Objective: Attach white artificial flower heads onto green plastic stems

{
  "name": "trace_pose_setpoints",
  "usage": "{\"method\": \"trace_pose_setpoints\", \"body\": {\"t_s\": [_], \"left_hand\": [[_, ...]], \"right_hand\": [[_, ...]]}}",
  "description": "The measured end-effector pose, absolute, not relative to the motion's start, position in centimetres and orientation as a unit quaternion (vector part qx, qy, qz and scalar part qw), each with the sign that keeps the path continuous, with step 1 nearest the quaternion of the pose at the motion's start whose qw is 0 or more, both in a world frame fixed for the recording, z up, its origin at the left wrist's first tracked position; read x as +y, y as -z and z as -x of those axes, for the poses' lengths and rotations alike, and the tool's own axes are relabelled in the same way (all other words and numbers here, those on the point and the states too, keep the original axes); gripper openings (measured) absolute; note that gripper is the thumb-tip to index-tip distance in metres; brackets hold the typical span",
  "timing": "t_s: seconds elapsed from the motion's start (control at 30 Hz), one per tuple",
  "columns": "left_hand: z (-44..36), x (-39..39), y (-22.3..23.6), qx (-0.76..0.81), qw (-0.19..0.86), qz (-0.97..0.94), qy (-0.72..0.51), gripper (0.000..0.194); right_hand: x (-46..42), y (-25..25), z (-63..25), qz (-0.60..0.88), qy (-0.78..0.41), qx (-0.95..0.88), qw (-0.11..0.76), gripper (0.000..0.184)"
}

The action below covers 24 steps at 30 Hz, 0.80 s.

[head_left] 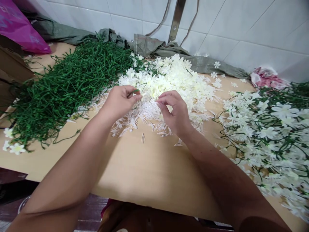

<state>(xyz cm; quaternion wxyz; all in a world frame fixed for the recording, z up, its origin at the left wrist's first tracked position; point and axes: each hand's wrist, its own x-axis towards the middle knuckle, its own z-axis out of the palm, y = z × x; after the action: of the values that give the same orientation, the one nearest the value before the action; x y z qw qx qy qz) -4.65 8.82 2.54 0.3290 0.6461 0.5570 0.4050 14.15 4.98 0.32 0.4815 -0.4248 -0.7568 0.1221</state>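
My left hand (123, 98) is closed in a pinch on a green artificial flower stem (137, 90), whose thin end curves up past the fingertips. A short gap to the right, my right hand (175, 112) has its thumb and forefinger pressed together, with what looks like a tiny white stamen piece at the tips. Both hands hover over a pile of thin white stamen pieces (130, 120). Just behind them lies a heap of loose white fabric blossoms (176, 75). My left palm is turned away, so part of the grip is hidden.
A large heap of green stems (77, 75) covers the table's left. Assembled white flowers on stems (267, 133) spread over the right side. Grey-green sacking (205, 64) lies along the tiled wall (241, 22). A pink bag (23, 27) is at the far left.
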Motion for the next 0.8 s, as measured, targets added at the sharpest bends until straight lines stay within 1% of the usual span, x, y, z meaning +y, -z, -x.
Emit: {"method": "trace_pose_setpoints", "body": {"t_s": [0.1, 0.17, 0.37, 0.63, 0.8], "left_hand": [[3.7, 8.1, -3.0, 0.506, 0.421, -0.642, -0.393, 0.012], [3.3, 7.8, -3.0, 0.482, 0.456, -0.638, -0.391, 0.013], [2.9, 7.8, -2.5, 0.455, 0.531, -0.592, -0.402, 0.011], [2.5, 7.2, -3.5, 0.483, 0.600, -0.511, -0.382, 0.021], [2.2, 7.3, -3.1, 0.458, 0.663, -0.472, -0.359, 0.024]], "right_hand": [[4.6, -0.7, -13.9, 0.416, -0.090, -0.757, 0.495, 0.009], [4.5, -0.8, -13.8, 0.419, -0.074, -0.758, 0.494, 0.008], [4.5, -0.7, -13.7, 0.432, -0.053, -0.758, 0.486, 0.011], [4.8, 0.0, -13.6, 0.368, -0.001, -0.779, 0.509, 0.013], [4.8, 0.2, -13.7, 0.363, 0.043, -0.787, 0.496, 0.012]]}}
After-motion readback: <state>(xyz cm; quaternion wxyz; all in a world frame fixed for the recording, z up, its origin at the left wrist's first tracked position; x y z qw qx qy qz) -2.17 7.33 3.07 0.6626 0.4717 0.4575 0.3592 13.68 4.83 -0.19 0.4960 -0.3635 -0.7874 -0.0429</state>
